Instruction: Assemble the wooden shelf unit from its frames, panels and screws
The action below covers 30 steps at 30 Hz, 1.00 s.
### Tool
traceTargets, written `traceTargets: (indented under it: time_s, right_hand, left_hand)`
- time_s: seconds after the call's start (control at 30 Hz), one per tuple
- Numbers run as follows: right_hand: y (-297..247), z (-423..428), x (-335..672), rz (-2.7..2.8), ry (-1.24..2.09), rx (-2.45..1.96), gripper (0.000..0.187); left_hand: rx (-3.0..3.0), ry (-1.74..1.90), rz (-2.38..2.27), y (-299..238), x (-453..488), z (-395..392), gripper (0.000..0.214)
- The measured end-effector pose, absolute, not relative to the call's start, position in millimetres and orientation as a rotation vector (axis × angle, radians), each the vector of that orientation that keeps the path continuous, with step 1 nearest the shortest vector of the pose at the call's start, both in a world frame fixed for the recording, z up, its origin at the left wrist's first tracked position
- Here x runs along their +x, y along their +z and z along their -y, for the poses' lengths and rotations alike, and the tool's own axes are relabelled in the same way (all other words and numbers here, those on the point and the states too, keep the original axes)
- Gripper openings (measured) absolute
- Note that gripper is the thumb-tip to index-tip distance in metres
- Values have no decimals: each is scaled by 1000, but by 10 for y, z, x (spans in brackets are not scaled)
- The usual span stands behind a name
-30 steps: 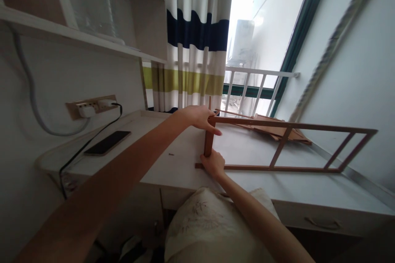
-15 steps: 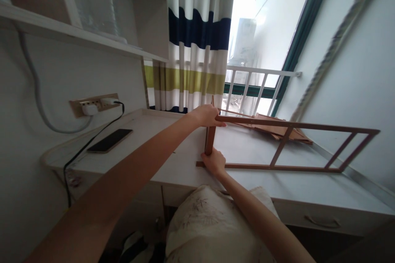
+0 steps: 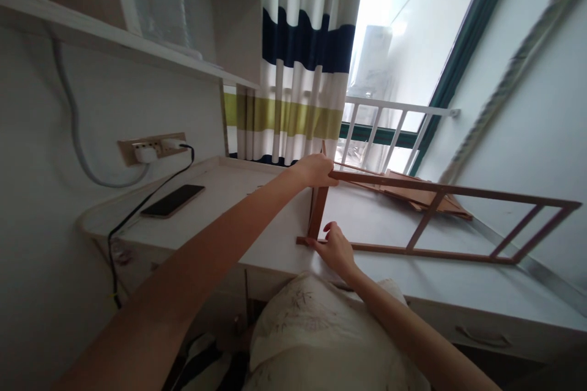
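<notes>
**A:** From the head view, where does the wooden frame lie from each hand?

**B:** It stands on its long edge on the desk. Both hands are at the same short end. The left hand is at the upper corner, and the right hand is directly below it at the lower corner. The end post runs upright between them.

**A:** And the long axis?

**B:** It runs away to the right of both hands. The top rail and the lower rail stretch out that way, joined by slanted cross pieces. So nearly all of the frame's length is on one side of the two hands, and its far end is well apart from either.

**A:** How are the hands closed?

**B:** The left fingers are curled over the corner where the top rail meets the post, clamped on it. The right hand lies on the lower rail at the foot of the post with its fingers stretched forward. I cannot tell whether the thumb pinches the wood or the hand only presses on it.

**A:** Which arm is nearer to the frame?

**B:** Both touch it. The left arm reaches in at full stretch from the left. The right arm comes up short from below, bent and close to the body.

**A:** Anything else near the hands?

**B:** Beyond the left hand and a little to its right, wooden panels lie flat on the desk. Well to the left of the left arm there is a phone with a cable plugged in. A striped curtain hangs behind the upper hand.
</notes>
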State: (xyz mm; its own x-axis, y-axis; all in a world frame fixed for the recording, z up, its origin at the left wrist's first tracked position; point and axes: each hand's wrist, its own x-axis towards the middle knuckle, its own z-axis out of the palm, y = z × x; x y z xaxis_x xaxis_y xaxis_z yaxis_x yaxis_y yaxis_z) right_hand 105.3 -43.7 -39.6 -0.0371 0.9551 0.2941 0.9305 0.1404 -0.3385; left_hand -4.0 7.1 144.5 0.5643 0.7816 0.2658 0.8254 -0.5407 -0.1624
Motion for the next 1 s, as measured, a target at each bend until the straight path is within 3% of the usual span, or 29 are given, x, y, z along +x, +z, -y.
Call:
traceTargets:
  time_s: [0.17,0.57,1.0]
  right_hand:
    - [-470,588,1031,2236,-18,-1664,15]
    - [-471,495,978,2291,-219,-1649,14]
    - [-437,407,1038,2126,-169,-1690,52]
  left_hand:
    - [-2534,-219,1330,1444,-46,-81,40]
    - [-2534,-240,1341,1437,-90,-79,40]
    - [-2584,-291,1383,1446,-91,-80,37]
